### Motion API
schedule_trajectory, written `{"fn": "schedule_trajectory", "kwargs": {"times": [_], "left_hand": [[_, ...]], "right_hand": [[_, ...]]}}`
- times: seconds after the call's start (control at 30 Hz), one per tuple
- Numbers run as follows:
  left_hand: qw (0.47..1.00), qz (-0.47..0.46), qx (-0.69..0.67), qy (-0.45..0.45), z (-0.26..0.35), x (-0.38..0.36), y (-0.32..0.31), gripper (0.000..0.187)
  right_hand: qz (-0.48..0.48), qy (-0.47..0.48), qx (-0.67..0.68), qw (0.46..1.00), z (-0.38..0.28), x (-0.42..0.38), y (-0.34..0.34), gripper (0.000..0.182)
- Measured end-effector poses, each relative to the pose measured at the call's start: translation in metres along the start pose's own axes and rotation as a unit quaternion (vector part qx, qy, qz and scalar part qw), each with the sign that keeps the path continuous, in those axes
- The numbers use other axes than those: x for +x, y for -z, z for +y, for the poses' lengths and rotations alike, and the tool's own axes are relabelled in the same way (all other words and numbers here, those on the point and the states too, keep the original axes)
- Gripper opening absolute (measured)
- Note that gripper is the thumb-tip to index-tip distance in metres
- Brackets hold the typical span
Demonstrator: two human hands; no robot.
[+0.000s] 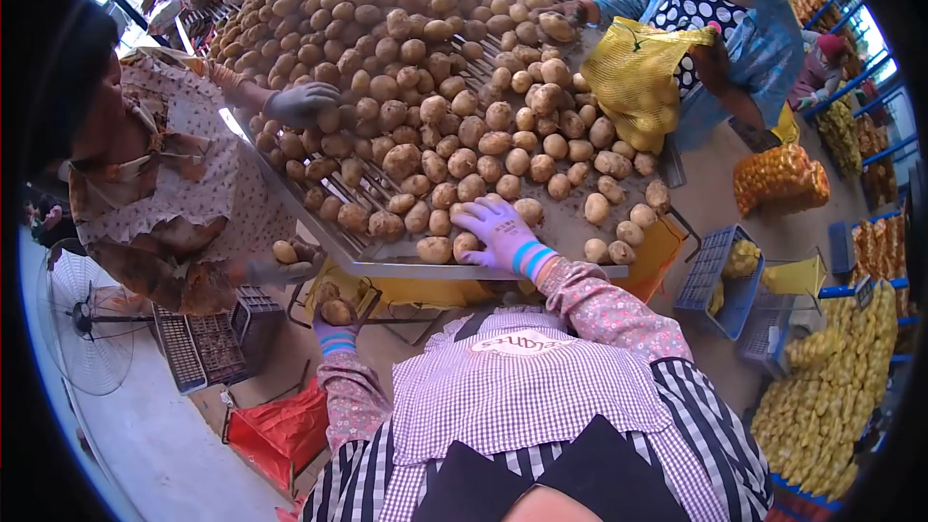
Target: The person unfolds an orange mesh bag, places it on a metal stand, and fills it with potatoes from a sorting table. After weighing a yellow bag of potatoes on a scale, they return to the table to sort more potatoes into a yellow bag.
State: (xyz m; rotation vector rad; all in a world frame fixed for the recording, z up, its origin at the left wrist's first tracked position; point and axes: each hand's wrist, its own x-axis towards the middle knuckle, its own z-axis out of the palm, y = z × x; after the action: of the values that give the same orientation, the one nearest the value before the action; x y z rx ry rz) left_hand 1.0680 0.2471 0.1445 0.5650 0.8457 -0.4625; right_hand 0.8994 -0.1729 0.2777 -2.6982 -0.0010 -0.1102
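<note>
- The potatoes are lying heaped across the table, spreading right up to its near edge.
- The right hand, purple-gloved, is reaching palm-down over the table's near edge, fingers part-open and touching potatoes; whether it is gripping one, I can't tell.
- The left hand is curling around a brown potato, holding it outside the table's near edge, beside some yellow material.
- One co-worker is standing at the table's left side, reaching in with a gray glove; another is holding a yellow net bag over its right side.
- Potatoes could be rolling off the near edge if the right hand is pushing too hard against that loose row.
- The held potato could be slipping out, its round, dirty skin sliding against the glove.
</note>
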Motion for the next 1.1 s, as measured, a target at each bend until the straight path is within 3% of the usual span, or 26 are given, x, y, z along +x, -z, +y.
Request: {"fn": "schedule_trajectory", "kwargs": {"times": [0.07,0.1,0.13,0.17,0.23,0.27,0.33,0.37,0.4,0.43,0.47,0.53,0.6,0.63,0.7,0.73,0.83,1.0,1.1], "left_hand": [[0.999,0.047,-0.009,0.007,0.009,0.015,0.020,0.037],[0.983,-0.005,0.157,-0.093,0.011,0.044,0.048,0.041],[0.928,-0.056,0.317,-0.190,0.014,0.060,0.062,0.046],[0.930,-0.052,0.310,-0.192,0.017,0.056,0.060,0.046],[0.994,-0.002,0.104,-0.035,0.015,0.031,0.041,0.046],[0.995,0.000,0.098,-0.035,0.012,0.021,0.034,0.046],[0.976,0.141,0.154,-0.062,-0.002,-0.006,0.018,0.043],[0.976,0.143,0.151,-0.062,-0.010,-0.016,0.011,0.043],[0.930,0.133,0.287,-0.186,-0.020,-0.024,0.003,0.047],[0.851,0.119,0.413,-0.304,-0.029,-0.033,-0.008,0.051],[0.851,0.117,0.410,-0.305,-0.040,-0.043,-0.021,0.051],[0.754,-0.135,0.486,-0.420,-0.061,-0.065,-0.052,0.057],[0.616,-0.220,0.627,-0.423,-0.072,-0.074,-0.088,0.070],[0.616,-0.223,0.626,-0.422,-0.077,-0.080,-0.112,0.070],[0.293,-0.184,0.782,-0.519,-0.086,-0.085,-0.160,0.085],[0.294,-0.187,0.780,-0.521,-0.091,-0.076,-0.174,0.085],[0.182,-0.218,0.854,-0.435,-0.108,-0.048,-0.201,0.105],[0.187,-0.280,0.811,-0.479,-0.158,-0.023,-0.217,0.099],[0.250,-0.282,0.810,-0.449,-0.183,-0.031,-0.226,0.089]], "right_hand": [[-0.032,-0.029,-0.030,0.999,-0.009,0.011,-0.003,0.062],[-0.057,-0.062,-0.061,0.995,-0.012,0.017,-0.005,0.062],[-0.059,-0.056,-0.063,0.995,-0.013,0.020,-0.005,0.062],[-0.067,-0.085,-0.051,0.993,-0.011,0.016,-0.006,0.060],[-0.067,-0.121,-0.029,0.990,-0.001,0.003,-0.007,0.058],[-0.056,-0.132,-0.011,0.990,0.002,-0.003,-0.004,0.057],[-0.019,-0.126,-0.004,0.992,0.015,-0.015,-0.001,0.054],[-0.017,-0.142,-0.036,0.989,0.021,-0.022,-0.001,0.053],[-0.014,-0.159,-0.068,0.985,0.030,-0.030,-0.001,0.052],[0.044,-0.157,-0.060,0.985,0.052,-0.040,-0.008,0.054],[0.000,-0.216,-0.128,0.968,0.056,-0.053,0.004,0.057],[-0.005,-0.256,-0.099,0.962,0.076,-0.075,0.007,0.060],[-0.001,-0.285,-0.130,0.949,0.085,-0.090,0.005,0.059],[0.005,-0.315,-0.158,0.936,0.085,-0.097,0.002,0.058],[0.033,-0.333,-0.183,0.924,0.079,-0.110,-0.003,0.057],[0.059,-0.348,-0.206,0.913,0.077,-0.116,-0.005,0.057],[0.093,-0.355,-0.183,0.912,0.075,-0.129,-0.016,0.056],[0.120,-0.369,-0.159,0.908,0.074,-0.134,-0.025,0.055],[0.114,-0.387,-0.160,0.901,0.071,-0.129,-0.022,0.055]]}}
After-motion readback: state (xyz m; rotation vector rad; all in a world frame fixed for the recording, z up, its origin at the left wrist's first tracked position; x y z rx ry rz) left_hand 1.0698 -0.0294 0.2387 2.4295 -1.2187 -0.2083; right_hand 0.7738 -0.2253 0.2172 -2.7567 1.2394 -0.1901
